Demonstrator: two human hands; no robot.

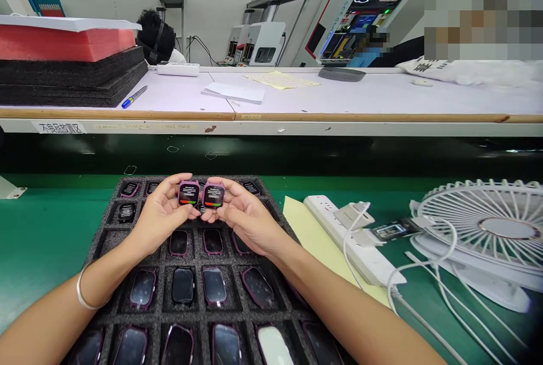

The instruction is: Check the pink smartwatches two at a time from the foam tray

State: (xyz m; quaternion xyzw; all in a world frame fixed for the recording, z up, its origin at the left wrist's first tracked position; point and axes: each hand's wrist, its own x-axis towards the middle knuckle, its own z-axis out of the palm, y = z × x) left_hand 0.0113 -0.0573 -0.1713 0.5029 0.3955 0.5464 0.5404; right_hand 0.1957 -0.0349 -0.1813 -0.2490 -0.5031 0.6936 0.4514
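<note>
Going left to right: can see a thick pile of black foam slabs (pixel 68 85) at the upper left of the frame, topped with red foam (pixel 63 44) and a white sheet (pixel 63 23), on a long white wood-edged shelf (pixel 178 93). Right next to it, a slim blue-and-grey pen (pixel 134 97). Lower left, got a glossy green worktop (pixel 55 229), plus a thin silver-coloured bangle (pixel 78 290) on the left wrist (pixel 100 283). Heading to the middle, got the left grip (pixel 159 215) clamped on a purple-framed, rounded-square smartwatch (pixel 188 192), held up over a dark grey foam tray (pixel 203 317) divided into pockets. Just to the right of that, near the centre of the frame, a matching purple-framed smartwatch (pixel 212 195), held by the edges in the right grip (pixel 245 213). Both lit up with text too tiny to read, plus a coloured bar underneath. Down in the tray, rows of dark-screened, mostly purple-rimmed watches (pixel 178 243) and, bottom centre, one oddball pale, rounded piece (pixel 275 348). Over on the right, pale yellow paper (pixel 299 220) under a long white plastic power strip (pixel 369 260), then a round white fan (pixel 507 227) at the far right.
</note>
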